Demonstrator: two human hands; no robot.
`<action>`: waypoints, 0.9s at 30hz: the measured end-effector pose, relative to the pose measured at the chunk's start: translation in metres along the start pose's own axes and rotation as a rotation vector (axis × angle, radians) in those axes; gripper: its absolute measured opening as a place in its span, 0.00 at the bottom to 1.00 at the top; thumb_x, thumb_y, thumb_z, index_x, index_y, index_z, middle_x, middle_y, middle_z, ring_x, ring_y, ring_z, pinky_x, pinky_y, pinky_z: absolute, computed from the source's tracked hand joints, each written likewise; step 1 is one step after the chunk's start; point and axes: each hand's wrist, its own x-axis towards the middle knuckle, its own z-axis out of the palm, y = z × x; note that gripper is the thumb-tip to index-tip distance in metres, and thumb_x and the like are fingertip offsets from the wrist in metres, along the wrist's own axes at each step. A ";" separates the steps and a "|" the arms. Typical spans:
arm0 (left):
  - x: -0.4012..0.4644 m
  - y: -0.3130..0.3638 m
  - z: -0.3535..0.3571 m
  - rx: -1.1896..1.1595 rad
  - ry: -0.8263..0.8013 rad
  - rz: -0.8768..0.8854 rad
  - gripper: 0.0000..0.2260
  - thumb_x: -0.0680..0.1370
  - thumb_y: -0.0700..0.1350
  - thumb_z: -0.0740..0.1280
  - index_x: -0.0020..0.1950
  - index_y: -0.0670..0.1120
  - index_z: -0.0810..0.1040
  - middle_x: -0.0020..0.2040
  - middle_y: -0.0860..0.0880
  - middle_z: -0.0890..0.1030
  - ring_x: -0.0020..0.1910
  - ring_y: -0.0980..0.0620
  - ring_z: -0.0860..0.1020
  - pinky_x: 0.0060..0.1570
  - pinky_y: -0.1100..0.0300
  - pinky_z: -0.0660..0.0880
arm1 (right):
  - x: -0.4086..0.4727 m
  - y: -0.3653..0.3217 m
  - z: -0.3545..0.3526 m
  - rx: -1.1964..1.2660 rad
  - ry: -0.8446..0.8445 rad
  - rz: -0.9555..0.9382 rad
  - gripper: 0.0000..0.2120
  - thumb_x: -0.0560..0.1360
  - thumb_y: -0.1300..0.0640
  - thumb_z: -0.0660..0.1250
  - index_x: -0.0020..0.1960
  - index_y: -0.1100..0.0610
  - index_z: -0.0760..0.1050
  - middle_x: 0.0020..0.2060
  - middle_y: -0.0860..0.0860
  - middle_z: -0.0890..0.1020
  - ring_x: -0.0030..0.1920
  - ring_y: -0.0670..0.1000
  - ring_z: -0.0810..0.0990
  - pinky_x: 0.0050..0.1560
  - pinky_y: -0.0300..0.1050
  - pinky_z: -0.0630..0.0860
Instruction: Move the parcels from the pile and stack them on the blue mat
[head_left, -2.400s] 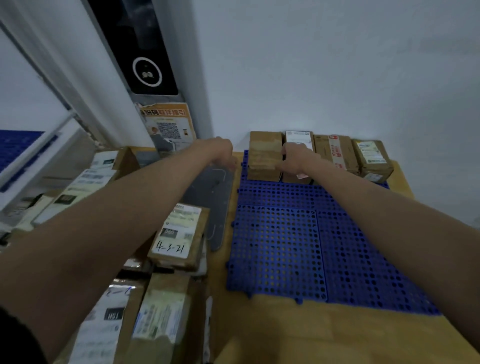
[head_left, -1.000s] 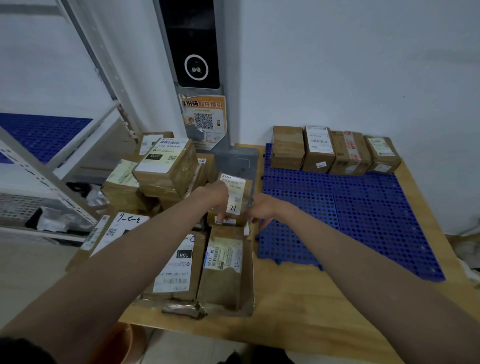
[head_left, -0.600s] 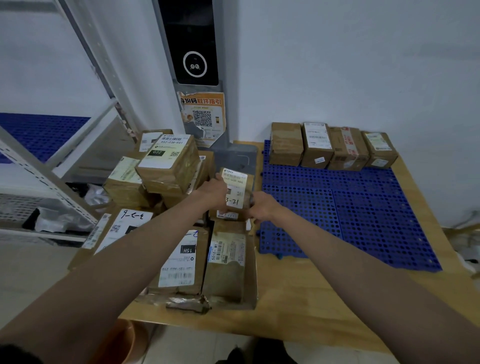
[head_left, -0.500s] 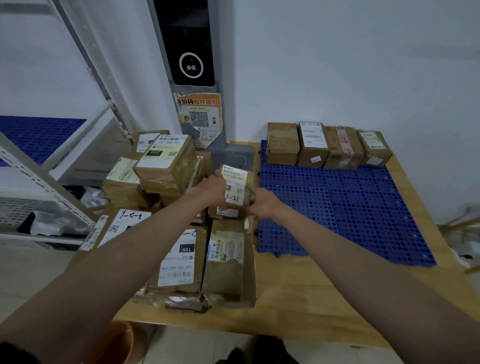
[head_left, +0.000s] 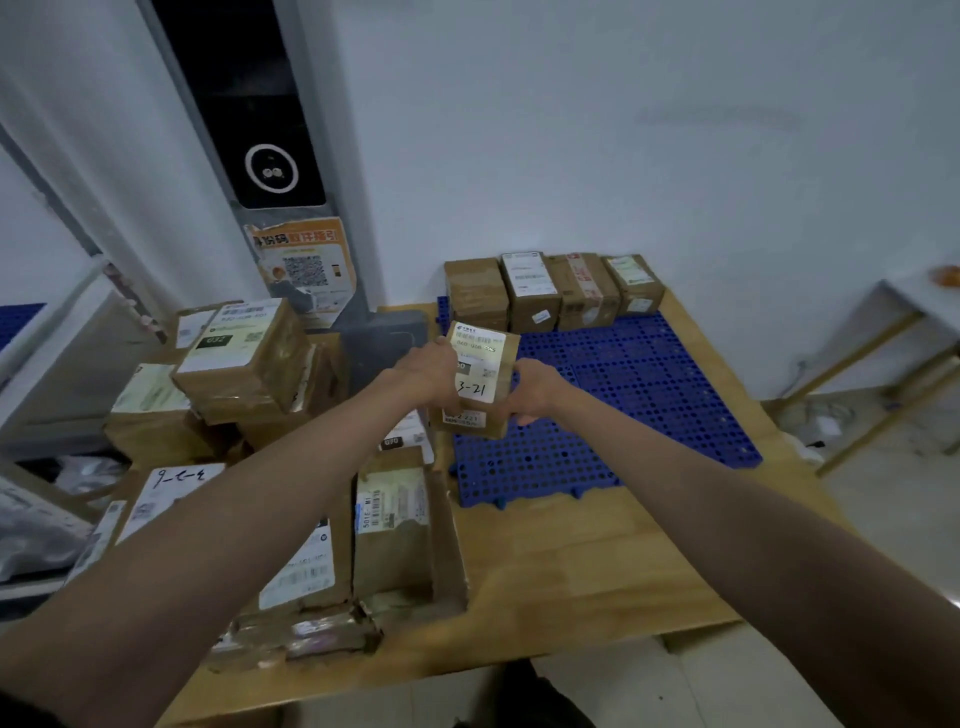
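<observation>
I hold a small brown parcel (head_left: 480, 371) with a white label marked "3-21" between both hands, lifted over the left edge of the blue mat (head_left: 639, 395). My left hand (head_left: 434, 371) grips its left side and my right hand (head_left: 530, 389) grips its right side. A second small parcel (head_left: 470, 421) sits under it, also between my hands. Several parcels (head_left: 550, 291) stand in a row along the mat's far edge by the wall. The pile of parcels (head_left: 244, 358) covers the left part of the wooden table (head_left: 571, 561).
A dark scanner post with a QR poster (head_left: 301, 270) rises behind the pile. Metal shelving (head_left: 62, 332) stands at the left. A small side table (head_left: 898, 312) is at the right. Flat parcels (head_left: 395, 519) lie at the table's near-left edge.
My hands came back from the far row to the pile, took hold of the "3-21" parcel and lifted it rightward toward the mat's left edge.
</observation>
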 end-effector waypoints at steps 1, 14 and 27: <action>0.002 0.008 0.001 -0.002 -0.005 0.020 0.45 0.69 0.47 0.78 0.76 0.37 0.55 0.66 0.41 0.73 0.63 0.41 0.74 0.57 0.51 0.75 | -0.003 0.008 -0.004 0.028 0.011 0.024 0.21 0.74 0.61 0.70 0.66 0.64 0.74 0.59 0.61 0.80 0.57 0.61 0.81 0.56 0.56 0.79; 0.052 0.127 0.022 0.031 -0.123 0.188 0.46 0.71 0.47 0.77 0.78 0.39 0.51 0.64 0.42 0.73 0.60 0.43 0.74 0.56 0.53 0.75 | -0.017 0.122 -0.064 0.198 0.127 0.165 0.27 0.72 0.60 0.74 0.68 0.55 0.70 0.63 0.54 0.76 0.54 0.53 0.77 0.50 0.50 0.82; 0.156 0.256 0.061 -0.052 -0.206 0.101 0.49 0.72 0.49 0.76 0.79 0.40 0.45 0.65 0.41 0.71 0.60 0.42 0.74 0.52 0.52 0.76 | 0.046 0.269 -0.151 0.178 0.044 0.135 0.31 0.72 0.55 0.73 0.72 0.51 0.66 0.58 0.53 0.79 0.46 0.51 0.80 0.38 0.44 0.81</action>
